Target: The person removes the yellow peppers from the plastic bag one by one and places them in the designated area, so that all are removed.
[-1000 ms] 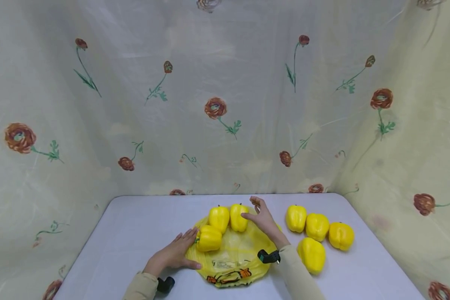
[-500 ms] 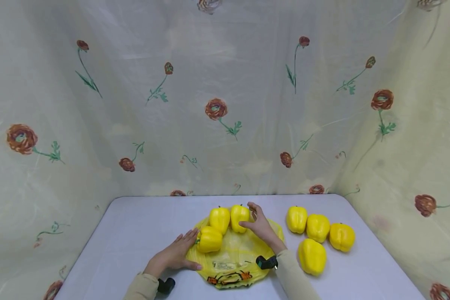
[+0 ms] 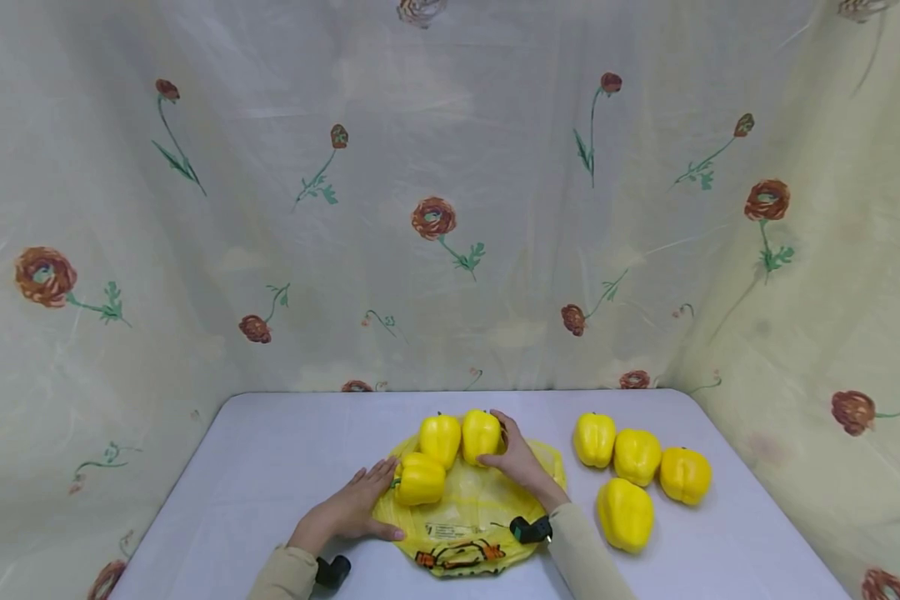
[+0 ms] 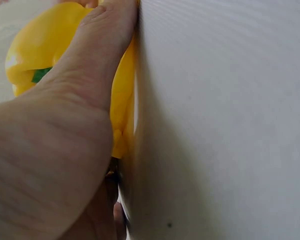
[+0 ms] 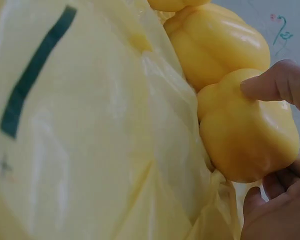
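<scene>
A yellow plastic bag (image 3: 487, 496) with dark and orange print lies spread on the table, with three yellow bell peppers on it. My right hand (image 3: 522, 461) holds the back right bell pepper (image 3: 479, 439). In the right wrist view the thumb presses on one side of that pepper (image 5: 247, 132) and the fingers curl against the other. My left hand (image 3: 351, 504) rests with extended fingers at the bag's left edge, beside the front left bell pepper (image 3: 420, 480) with its green stem. The third bell pepper (image 3: 440, 440) stands between the other two.
Several more yellow bell peppers (image 3: 637, 457) stand in a group on the right of the white table (image 3: 285, 450). A flower-printed curtain (image 3: 495, 292) surrounds the table at the back and sides.
My right hand has moved left and closed its thumb and fingers round the back right bell pepper. The left hand and the peppers stay where they were.
</scene>
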Demonstrator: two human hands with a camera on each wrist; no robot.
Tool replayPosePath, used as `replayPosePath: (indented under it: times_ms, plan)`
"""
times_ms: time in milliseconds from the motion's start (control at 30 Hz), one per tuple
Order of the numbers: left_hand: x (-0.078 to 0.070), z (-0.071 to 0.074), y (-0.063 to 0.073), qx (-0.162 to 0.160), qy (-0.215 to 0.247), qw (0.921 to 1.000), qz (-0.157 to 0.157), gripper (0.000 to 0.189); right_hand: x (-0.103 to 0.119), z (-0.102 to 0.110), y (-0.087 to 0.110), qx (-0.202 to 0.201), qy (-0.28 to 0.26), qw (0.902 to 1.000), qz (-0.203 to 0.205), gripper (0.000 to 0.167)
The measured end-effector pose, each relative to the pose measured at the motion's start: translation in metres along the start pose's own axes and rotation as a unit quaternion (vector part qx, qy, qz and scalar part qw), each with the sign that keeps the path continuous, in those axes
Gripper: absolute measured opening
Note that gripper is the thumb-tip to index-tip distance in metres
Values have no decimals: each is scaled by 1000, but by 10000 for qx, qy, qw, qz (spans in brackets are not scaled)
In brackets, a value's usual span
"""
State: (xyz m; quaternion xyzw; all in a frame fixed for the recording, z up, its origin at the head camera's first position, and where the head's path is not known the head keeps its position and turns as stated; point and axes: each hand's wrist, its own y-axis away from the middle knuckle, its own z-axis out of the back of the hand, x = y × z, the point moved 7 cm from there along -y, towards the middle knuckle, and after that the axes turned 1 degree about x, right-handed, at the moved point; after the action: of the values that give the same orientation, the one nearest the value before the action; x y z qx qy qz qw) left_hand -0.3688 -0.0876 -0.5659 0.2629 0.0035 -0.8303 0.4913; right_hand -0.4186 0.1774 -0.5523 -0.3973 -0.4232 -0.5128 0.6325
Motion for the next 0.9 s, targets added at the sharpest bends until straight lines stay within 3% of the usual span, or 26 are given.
replayPosePath:
  times_ms: [433, 900]
  plan:
    - [0, -1, -1, 13, 10, 9998, 173, 118, -5, -3, 3, 112, 139, 9998, -108, 95]
    - [-1, -1, 0, -7, -11, 10000, 96, 118, -4, -2, 3, -92, 138, 9994, -302, 93]
